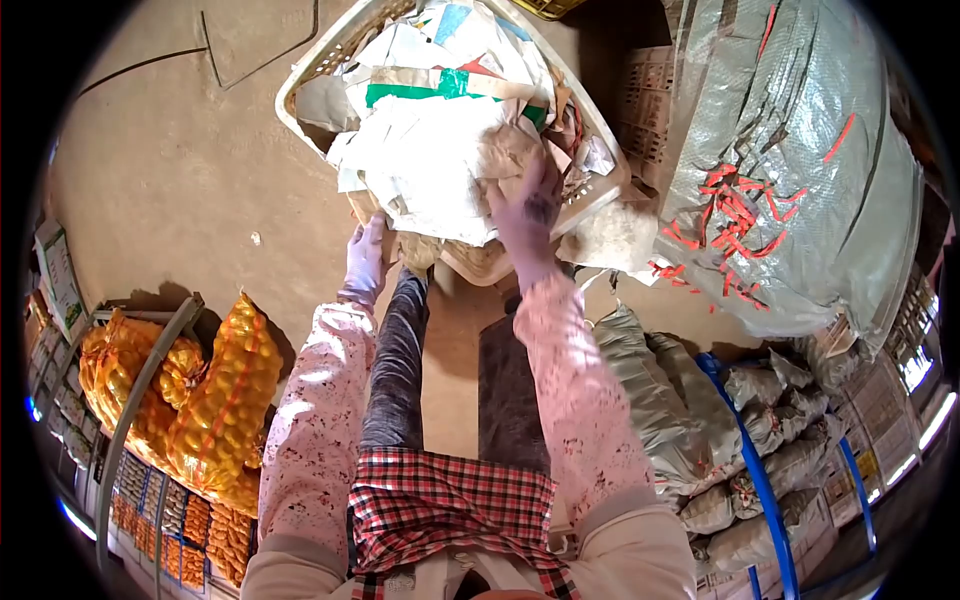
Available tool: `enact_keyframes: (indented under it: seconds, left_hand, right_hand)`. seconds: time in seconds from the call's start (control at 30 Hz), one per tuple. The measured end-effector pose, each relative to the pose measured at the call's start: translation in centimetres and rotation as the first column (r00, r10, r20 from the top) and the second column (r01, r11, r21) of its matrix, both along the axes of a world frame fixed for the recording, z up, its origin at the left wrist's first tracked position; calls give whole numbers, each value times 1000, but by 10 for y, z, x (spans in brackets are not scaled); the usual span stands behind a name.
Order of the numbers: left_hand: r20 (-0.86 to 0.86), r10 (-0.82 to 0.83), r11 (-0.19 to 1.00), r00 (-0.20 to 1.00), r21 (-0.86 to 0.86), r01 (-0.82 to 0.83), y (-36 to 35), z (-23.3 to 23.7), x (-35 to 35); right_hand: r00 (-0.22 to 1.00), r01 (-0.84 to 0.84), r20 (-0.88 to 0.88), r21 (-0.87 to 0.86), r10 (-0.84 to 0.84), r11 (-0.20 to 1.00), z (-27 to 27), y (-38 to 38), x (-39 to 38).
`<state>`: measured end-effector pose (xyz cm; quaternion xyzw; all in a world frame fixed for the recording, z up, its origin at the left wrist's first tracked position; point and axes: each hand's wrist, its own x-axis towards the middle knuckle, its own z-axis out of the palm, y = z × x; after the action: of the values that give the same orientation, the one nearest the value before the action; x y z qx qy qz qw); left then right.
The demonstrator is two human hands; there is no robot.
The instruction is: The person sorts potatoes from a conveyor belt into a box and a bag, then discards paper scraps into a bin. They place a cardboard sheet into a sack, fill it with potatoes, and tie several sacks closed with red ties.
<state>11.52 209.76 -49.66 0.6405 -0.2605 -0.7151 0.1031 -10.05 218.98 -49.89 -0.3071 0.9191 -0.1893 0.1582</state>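
Centrally, cream plastic lattice basket point(322, 60): shown tilted on the floor at the top of the view, directly ahead of the person, with its near rim turned toward the hands.
Crumpled white and brown paper sacks point(430, 150): heaped inside the basket and spilling over its near rim; a green band is seen on one of them.
Left hand point(365, 257): gloved in pale lilac, fingers held together and laid against the near rim of the basket; whether the rim is actually gripped cannot be told.
Right hand point(528, 215): gloved, blurred, placed on top of the sacks at the right side of the basket; well apart from the left hand; its grip cannot be told.
Pink flowered sleeves point(315, 420): worn on both arms, above a red checked apron point(450, 500).
Orange mesh bags of round fruit point(225, 400): piled at the lower left, against a grey metal rail point(150, 370).
Large grey woven sack point(810, 130): lying at the upper right, just beside the basket, with short red ties point(735, 215) scattered on it.
Small filled grey sacks point(740, 440): stacked at the lower right, beside a blue metal frame point(757, 478).
Tan bare floor point(170, 170): seen under everything.
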Motion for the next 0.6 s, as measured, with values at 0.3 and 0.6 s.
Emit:
enact_keyframes:
  seconds: [0.3,0.6]
  left_hand:
    - [214,-503,645,838,-552,528,9,-38,21]
    - [-118,-137,903,984,-423,75,30,80,-46]
  right_hand:
    - [810,134,535,231,-240,964,-38,38,10]
    - [883,188,454,-108,-120,976,72,100,44]
